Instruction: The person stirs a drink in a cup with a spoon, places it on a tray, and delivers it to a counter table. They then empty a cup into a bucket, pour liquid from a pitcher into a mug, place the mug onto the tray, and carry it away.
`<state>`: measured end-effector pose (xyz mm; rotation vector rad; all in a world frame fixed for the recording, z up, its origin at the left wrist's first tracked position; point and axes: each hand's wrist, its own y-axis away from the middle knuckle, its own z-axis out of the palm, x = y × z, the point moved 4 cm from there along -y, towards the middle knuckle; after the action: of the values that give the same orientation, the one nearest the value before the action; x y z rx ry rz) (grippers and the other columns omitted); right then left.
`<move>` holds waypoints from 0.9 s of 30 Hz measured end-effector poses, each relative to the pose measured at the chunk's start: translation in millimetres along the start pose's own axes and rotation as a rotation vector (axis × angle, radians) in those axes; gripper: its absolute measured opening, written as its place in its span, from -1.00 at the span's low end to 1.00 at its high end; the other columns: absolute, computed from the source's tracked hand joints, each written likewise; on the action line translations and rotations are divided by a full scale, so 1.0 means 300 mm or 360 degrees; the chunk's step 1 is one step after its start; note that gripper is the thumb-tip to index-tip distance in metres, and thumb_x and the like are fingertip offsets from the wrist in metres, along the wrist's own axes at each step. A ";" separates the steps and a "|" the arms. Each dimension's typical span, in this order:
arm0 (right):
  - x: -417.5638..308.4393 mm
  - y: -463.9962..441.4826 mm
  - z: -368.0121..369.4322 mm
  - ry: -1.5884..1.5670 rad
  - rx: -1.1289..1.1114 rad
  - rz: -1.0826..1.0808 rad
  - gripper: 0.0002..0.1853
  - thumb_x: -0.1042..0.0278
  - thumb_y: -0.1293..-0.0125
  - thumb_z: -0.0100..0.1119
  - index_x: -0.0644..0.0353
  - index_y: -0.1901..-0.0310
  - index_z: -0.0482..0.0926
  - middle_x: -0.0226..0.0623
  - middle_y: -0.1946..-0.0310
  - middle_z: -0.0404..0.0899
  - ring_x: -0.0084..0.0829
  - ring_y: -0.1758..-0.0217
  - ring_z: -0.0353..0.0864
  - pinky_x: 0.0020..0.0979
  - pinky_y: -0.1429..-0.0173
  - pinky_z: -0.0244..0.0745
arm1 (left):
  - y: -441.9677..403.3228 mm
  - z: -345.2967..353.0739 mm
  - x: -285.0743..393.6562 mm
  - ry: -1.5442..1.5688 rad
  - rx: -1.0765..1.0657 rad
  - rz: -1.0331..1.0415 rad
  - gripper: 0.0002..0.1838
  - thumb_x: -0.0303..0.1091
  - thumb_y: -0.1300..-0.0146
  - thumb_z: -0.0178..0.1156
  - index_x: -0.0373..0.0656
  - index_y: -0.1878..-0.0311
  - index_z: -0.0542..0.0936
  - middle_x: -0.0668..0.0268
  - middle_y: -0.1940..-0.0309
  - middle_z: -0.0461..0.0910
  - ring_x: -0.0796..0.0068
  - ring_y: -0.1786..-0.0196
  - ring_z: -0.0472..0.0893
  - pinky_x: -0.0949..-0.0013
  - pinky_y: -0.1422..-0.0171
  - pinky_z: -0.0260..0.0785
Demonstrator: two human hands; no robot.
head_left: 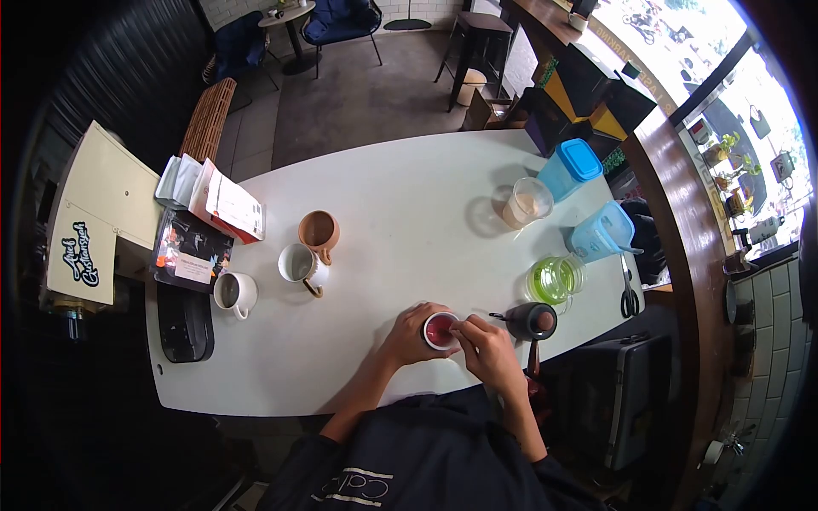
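Observation:
Near the table's front edge, my left hand (415, 334) is wrapped round the side of a small white-rimmed cup (440, 333) with a red content. My right hand (489, 349) is at the cup's right rim, its fingers pinched together over the opening. What they pinch, perhaps a thin stirrer, is too small to make out. Just right of that hand stands a dark pot with a handle (518, 321), something round and brown at its mouth. A glass jug with green liquid (554, 279) is behind it.
On the white table (392, 230) stand a brown mug (317, 228), two white mugs (298, 262) (235, 292) and a clear plastic cup (527, 204). Blue containers (569, 170) (601, 232) and scissors (629, 298) lie rightward. Boxes and packets (226, 204) crowd the left end.

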<state>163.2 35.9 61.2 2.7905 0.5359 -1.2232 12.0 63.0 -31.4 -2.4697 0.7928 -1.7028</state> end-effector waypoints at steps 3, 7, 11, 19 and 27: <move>0.000 -0.004 0.005 -0.0025 0.0070 -0.0023 -0.85 0.57 -0.27 0.20 0.28 0.13 0.66 -0.13 0.32 0.63 -0.01 0.35 0.65 -0.17 0.26 0.53 | -0.003 0.000 0.002 -0.0011 0.0006 0.0007 -0.33 -0.19 0.25 0.66 -0.11 0.02 0.55 0.23 0.09 0.67 0.12 0.04 0.67 0.15 -0.11 0.53; 0.004 0.004 0.019 -0.0106 0.0035 -0.0097 -0.85 0.55 -0.25 0.18 0.23 0.15 0.65 -0.14 0.33 0.62 0.00 0.37 0.64 -0.11 0.29 0.52 | -0.004 -0.004 0.001 0.0029 0.0006 0.0050 -0.33 -0.29 0.28 0.64 -0.09 0.01 0.56 0.24 0.10 0.65 0.13 0.08 0.66 0.16 -0.01 0.55; 0.009 0.003 0.004 -0.0060 0.0029 -0.0082 -0.84 0.55 -0.26 0.17 0.23 0.14 0.65 -0.13 0.31 0.62 0.01 0.37 0.64 -0.11 0.29 0.52 | -0.003 -0.002 0.006 0.0026 0.0027 0.0022 -0.33 -0.29 0.28 0.64 -0.08 0.00 0.56 0.24 0.10 0.65 0.14 0.08 0.67 0.16 -0.01 0.55; 0.011 0.000 0.028 -0.0112 0.0012 -0.0117 -0.85 0.57 -0.28 0.18 0.25 0.14 0.65 -0.12 0.34 0.61 -0.01 0.34 0.65 -0.17 0.26 0.53 | -0.001 -0.007 0.003 0.0015 -0.0039 -0.0007 -0.34 -0.18 0.20 0.64 -0.10 0.01 0.55 0.24 0.09 0.67 0.14 0.04 0.67 0.15 -0.13 0.53; 0.010 -0.011 0.018 -0.0021 0.0067 -0.0064 -0.87 0.55 -0.28 0.18 0.25 0.15 0.64 -0.12 0.34 0.61 0.00 0.34 0.65 -0.17 0.26 0.53 | -0.006 -0.008 0.011 -0.0003 -0.0002 0.0030 -0.32 -0.19 0.24 0.65 -0.11 0.00 0.55 0.24 0.07 0.67 0.13 0.04 0.66 0.14 -0.13 0.53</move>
<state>160.2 38.9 55.8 2.8173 0.5747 -1.2740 11.4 63.7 -27.1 -2.4560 0.8144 -1.6938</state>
